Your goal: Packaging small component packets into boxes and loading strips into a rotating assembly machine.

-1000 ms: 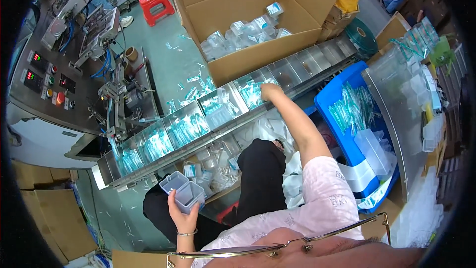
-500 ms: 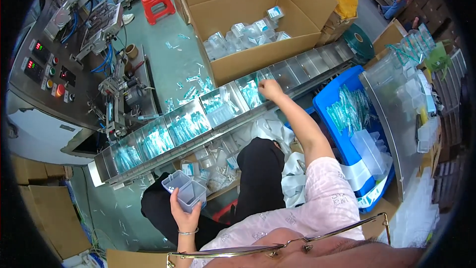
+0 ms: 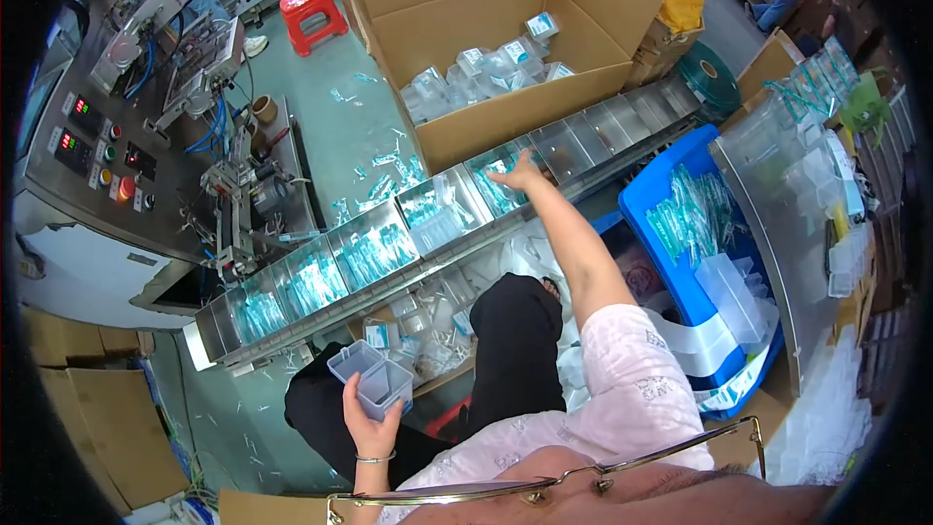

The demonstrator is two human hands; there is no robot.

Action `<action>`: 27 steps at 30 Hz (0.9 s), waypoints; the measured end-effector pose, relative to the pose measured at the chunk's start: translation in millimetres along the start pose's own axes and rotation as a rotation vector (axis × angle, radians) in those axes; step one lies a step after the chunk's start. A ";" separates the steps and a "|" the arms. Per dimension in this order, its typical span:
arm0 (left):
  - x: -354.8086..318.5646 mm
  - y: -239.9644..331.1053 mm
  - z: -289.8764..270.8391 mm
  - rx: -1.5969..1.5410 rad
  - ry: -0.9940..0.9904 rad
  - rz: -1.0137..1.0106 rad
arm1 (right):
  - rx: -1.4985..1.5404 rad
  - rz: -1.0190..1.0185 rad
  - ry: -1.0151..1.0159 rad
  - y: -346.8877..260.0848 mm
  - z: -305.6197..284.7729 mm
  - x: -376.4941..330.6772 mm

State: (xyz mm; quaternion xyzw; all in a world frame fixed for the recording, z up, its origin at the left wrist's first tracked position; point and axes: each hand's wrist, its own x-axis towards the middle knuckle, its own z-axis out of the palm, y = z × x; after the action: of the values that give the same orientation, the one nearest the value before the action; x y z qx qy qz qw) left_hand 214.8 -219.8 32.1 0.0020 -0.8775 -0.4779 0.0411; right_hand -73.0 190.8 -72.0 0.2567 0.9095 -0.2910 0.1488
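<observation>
Right hand (image 3: 518, 175) reaches to upper center of the frame, fingers loosely spread and pinching nothing that shows, over teal-and-clear packets (image 3: 501, 200) in one compartment of the metal trough (image 3: 595, 134); can't tell if fingertips touch them. Left hand (image 3: 369, 434), lower center-left, grips an opened clear plastic box (image 3: 388, 390) from below, thumb and fingers apart around its walls, both halves facing up. Packets look light, slim, probably slick-skinned and likely to slide over each other; best hold would be a light pinch across the middle, or a few gathered side-on, since pinching one end could let them swing or slip. Box looks light, stiff but thin-walled: hold by outer sides near the fold, no hard squeeze, walls may flex or crack. More packets lie in the blue bin (image 3: 637, 190), right of center; labeled boxes (image 3: 470, 86) sit in the carton (image 3: 486, 127), top center.
</observation>
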 end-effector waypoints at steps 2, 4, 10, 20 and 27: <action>-0.9 -1.9 -0.7 0.000 0.002 0.003 | 0.094 0.052 -0.035 -12.2 8.4 -0.9; 1.7 -2.0 3.0 -0.045 0.003 -0.002 | 0.323 -0.089 -0.153 -14.8 24.8 -0.6; -10.6 -8.1 -7.2 -0.002 -0.036 -0.048 | 0.634 -0.213 -0.523 -59.7 32.4 -34.9; -3.3 16.5 -1.1 -0.106 -0.119 0.016 | 1.172 -0.171 -0.107 -6.1 15.7 -30.7; 24.0 55.8 2.0 -0.149 -0.375 0.077 | 1.086 -0.841 -0.541 -73.0 44.1 -286.0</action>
State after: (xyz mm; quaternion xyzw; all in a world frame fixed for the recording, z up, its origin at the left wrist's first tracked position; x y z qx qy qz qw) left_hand 192.7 -188.8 79.4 -0.1237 -0.8315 -0.5314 -0.1047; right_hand 127.6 4.3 46.5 -0.1566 0.5904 -0.7860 0.0957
